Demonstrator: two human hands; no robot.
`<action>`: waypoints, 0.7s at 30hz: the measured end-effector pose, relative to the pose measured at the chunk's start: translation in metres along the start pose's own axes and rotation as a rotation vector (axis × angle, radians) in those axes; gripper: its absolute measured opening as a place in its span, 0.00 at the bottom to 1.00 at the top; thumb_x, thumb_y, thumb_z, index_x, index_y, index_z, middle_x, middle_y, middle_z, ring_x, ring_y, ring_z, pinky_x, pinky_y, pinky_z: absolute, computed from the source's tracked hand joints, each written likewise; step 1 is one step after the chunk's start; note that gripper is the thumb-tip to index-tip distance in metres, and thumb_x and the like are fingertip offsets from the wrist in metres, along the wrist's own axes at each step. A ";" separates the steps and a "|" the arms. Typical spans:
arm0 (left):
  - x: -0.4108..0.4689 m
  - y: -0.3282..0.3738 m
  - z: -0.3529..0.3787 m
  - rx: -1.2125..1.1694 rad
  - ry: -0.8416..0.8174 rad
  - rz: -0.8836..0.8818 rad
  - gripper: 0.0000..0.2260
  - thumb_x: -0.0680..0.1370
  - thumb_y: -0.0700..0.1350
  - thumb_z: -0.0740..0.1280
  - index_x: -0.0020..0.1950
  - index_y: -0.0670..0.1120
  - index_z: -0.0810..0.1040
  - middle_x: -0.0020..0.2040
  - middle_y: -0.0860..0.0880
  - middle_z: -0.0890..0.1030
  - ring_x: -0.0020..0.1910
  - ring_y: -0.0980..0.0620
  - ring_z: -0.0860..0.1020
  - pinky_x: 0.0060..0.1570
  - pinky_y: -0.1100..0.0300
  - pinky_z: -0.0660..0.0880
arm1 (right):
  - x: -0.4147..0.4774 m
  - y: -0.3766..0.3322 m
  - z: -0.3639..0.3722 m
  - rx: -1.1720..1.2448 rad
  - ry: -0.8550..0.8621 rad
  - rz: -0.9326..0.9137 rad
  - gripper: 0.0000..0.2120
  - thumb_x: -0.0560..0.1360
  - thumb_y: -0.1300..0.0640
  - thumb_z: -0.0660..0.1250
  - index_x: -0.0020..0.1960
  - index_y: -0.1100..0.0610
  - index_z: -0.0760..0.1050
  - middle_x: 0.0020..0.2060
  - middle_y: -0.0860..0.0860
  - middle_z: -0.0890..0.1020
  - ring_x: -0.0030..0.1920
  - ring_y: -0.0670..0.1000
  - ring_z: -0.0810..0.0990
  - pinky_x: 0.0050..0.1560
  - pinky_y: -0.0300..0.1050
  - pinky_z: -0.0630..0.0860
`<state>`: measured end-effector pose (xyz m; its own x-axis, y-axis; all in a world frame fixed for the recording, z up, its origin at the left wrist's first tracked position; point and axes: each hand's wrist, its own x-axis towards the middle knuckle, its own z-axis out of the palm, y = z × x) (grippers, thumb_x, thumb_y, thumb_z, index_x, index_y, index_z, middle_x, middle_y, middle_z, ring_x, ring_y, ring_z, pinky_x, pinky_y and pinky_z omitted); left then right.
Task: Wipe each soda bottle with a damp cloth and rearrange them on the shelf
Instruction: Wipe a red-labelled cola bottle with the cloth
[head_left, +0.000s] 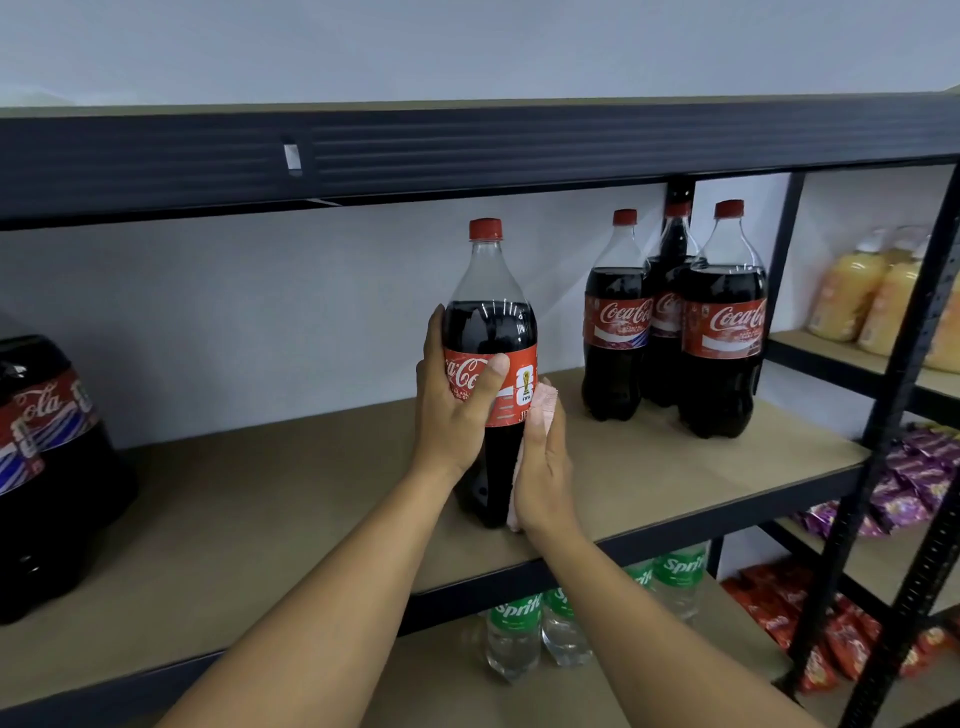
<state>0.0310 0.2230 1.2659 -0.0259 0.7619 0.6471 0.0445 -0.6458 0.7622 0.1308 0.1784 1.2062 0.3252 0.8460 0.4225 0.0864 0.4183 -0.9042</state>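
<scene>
A large cola bottle (491, 317) with a red cap and red label stands upright near the front of the brown shelf board (291, 499). My left hand (457, 410) grips it around the label, thumb across the front. My right hand (543, 467) presses a pink cloth (543, 402) flat against the bottle's right side, low down. Three more cola bottles (722, 322) stand grouped at the back right of the same shelf. Another cola bottle (41, 467) sits at the far left edge, partly cut off.
A dark metal beam (467, 150) of the shelf above runs overhead. A black upright post (904, 395) stands at the right. Sprite bottles (519, 634) stand on the shelf below. Yellow juice bottles (857, 296) and snack packets (904, 483) fill the neighbouring rack.
</scene>
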 end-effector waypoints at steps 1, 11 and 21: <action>0.000 0.000 0.001 -0.022 -0.005 0.005 0.44 0.69 0.76 0.69 0.81 0.63 0.58 0.74 0.52 0.72 0.67 0.51 0.79 0.62 0.46 0.82 | 0.000 0.000 0.001 -0.002 0.008 -0.013 0.27 0.85 0.32 0.49 0.81 0.38 0.60 0.70 0.39 0.77 0.69 0.37 0.75 0.67 0.40 0.73; -0.007 0.007 0.006 -0.040 0.048 0.064 0.40 0.78 0.70 0.63 0.84 0.51 0.59 0.66 0.68 0.76 0.63 0.65 0.79 0.54 0.72 0.75 | 0.044 -0.069 0.011 -0.059 0.044 -0.180 0.29 0.81 0.29 0.53 0.80 0.36 0.58 0.78 0.46 0.70 0.75 0.47 0.71 0.74 0.56 0.71; -0.006 0.005 0.006 -0.039 0.056 0.084 0.35 0.80 0.62 0.62 0.83 0.49 0.60 0.69 0.64 0.75 0.64 0.65 0.78 0.56 0.72 0.74 | 0.047 -0.058 0.008 -0.096 0.018 -0.228 0.30 0.81 0.27 0.52 0.80 0.37 0.61 0.74 0.45 0.75 0.72 0.46 0.75 0.72 0.56 0.74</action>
<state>0.0376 0.2152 1.2657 -0.0792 0.7017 0.7080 0.0100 -0.7096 0.7045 0.1338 0.1961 1.2789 0.3034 0.7273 0.6157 0.2478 0.5637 -0.7879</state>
